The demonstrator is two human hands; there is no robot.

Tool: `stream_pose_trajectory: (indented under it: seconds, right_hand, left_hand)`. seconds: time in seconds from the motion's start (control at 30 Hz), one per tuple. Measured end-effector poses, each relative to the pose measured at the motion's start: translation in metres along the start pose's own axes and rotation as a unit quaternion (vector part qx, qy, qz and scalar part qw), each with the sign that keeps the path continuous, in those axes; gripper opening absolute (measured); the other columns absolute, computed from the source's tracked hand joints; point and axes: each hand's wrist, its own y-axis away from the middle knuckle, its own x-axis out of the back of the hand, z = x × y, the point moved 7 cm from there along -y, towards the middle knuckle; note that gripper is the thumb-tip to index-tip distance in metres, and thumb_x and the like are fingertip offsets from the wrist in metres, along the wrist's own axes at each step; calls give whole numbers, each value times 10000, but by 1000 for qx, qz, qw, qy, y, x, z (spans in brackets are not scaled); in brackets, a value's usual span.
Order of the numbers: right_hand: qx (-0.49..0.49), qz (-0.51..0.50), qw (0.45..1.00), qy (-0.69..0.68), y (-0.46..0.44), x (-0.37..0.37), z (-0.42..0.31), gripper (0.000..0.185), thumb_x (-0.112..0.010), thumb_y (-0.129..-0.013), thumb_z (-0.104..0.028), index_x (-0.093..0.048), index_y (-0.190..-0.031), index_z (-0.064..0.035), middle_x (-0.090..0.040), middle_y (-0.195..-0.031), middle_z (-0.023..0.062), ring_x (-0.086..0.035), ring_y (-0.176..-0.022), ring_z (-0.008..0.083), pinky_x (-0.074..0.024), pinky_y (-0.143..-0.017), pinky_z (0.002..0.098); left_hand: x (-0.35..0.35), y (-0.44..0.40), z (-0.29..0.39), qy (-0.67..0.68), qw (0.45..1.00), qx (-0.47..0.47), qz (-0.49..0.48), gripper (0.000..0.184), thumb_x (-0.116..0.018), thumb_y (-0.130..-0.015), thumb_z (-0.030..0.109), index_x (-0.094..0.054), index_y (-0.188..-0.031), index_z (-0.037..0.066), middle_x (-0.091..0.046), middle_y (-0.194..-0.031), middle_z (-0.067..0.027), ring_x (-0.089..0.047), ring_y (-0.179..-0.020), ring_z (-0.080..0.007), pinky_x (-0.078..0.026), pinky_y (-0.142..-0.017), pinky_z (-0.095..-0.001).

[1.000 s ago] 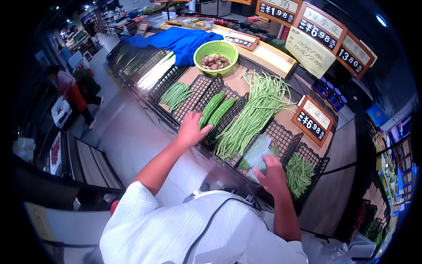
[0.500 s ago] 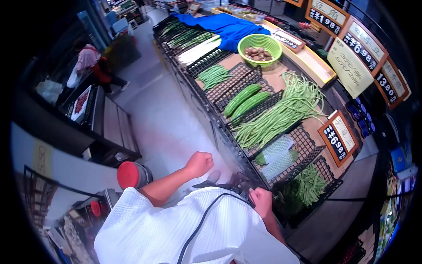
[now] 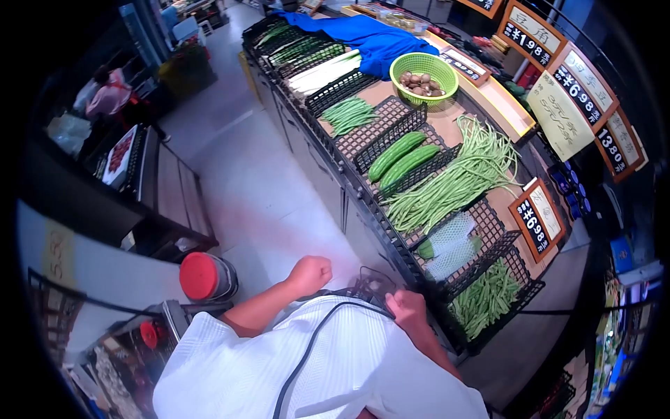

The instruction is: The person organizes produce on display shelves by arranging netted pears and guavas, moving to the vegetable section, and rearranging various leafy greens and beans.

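My left hand (image 3: 309, 275) is curled into a fist in front of my white shirt (image 3: 279, 356), above the tiled floor, with nothing showing in it. My right hand (image 3: 407, 309) is also a closed fist, at my waist beside the vegetable stand. A black cable (image 3: 307, 353) runs over the shirt toward it; no object shows in the fingers. Closest to the right hand are a black crate of cut green pods (image 3: 485, 297) and vegetables in white foam netting (image 3: 450, 248). Beyond them lie long green beans (image 3: 447, 185) and two bitter gourds (image 3: 405, 160).
A green basket (image 3: 398, 70) of brown round produce and a blue cloth (image 3: 363, 42) sit farther along the stand. Price signs (image 3: 537, 216) line its right. A red-lidded bucket (image 3: 199, 276) stands left of the aisle (image 3: 265, 188). Another person (image 3: 115, 98) is at the far left counter.
The stand has shifted slightly right in view. My left fist has dropped a little and my right has risen slightly. The other person appears farther left.
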Motion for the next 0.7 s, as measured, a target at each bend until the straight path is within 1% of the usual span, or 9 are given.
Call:
stream_pose_trajectory:
  seconds: [0.07,0.1,0.2,0.23,0.33,0.37,0.47,0.63,0.7]
  right_hand:
    - [-14,40,999,-2,-7,-2,-18,372,-728,-887,-277,-620,-634,-27,-606,-641,176,-616,-577,362,-467,-561,457]
    - [17,62,997,38,-14,-12,-17,327,-733,-863,-255,-638,-659,-20,-619,-650,174,-618,-584,364,-468,-563,455]
    - [75,147,986,21,-40,-22,-60,312,-743,-858,-194,-616,-652,3,-569,-598,186,-547,-504,328,-422,-509,416]
    - [11,135,991,7,-53,-27,-74,309,-741,-853,-188,-611,-646,1,-572,-589,163,-543,-503,321,-422,-504,411]
    - [-50,129,990,-1,-89,-47,-128,338,-735,-853,-250,-610,-662,-1,-586,-640,180,-604,-590,386,-479,-565,431]
    - [-7,139,990,29,-101,-54,-145,333,-728,-846,-224,-580,-640,-9,-567,-628,172,-582,-570,381,-470,-552,428]
    - [53,161,983,71,-129,-65,-186,337,-729,-836,-205,-551,-615,-23,-549,-608,164,-558,-542,368,-460,-539,429]
    - [69,214,971,84,-160,-54,-225,399,-746,-829,-168,-471,-570,-40,-496,-555,148,-503,-489,358,-415,-499,441]
    - [33,191,977,90,-174,-54,-229,296,-760,-850,-206,-567,-701,-38,-588,-693,144,-589,-640,333,-457,-598,437]
  left_hand:
    - [18,-8,-14,20,1000,-7,-5,141,-654,-798,66,-583,-679,39,-611,-692,-155,-587,-625,-370,-469,-593,-450]
    - [28,-11,-25,26,1000,-9,-10,145,-654,-798,67,-579,-677,39,-608,-691,-157,-585,-624,-374,-467,-592,-452]
    - [61,-20,-60,28,999,-20,-17,164,-655,-799,69,-560,-670,36,-595,-683,-165,-580,-623,-385,-462,-590,-461]
    - [74,-23,-72,26,999,-24,-17,171,-655,-800,70,-553,-667,35,-590,-679,-168,-579,-622,-389,-460,-589,-464]
    - [108,-26,-124,12,1000,-14,-17,190,-656,-800,78,-535,-659,35,-580,-669,-176,-580,-626,-397,-457,-588,-478]
    - [120,-26,-140,11,1000,-9,-18,196,-659,-799,82,-532,-657,36,-579,-666,-178,-580,-626,-399,-458,-589,-482]
    - [155,-22,-176,1,1000,10,-22,212,-669,-795,93,-525,-649,38,-579,-661,-182,-581,-625,-403,-461,-591,-488]
    - [197,-11,-213,-5,999,37,-3,229,-670,-792,101,-516,-635,36,-604,-667,-181,-593,-622,-399,-474,-585,-485]
    - [203,-2,-226,-12,999,46,1,231,-669,-796,105,-518,-635,33,-610,-669,-181,-598,-620,-399,-482,-584,-479]
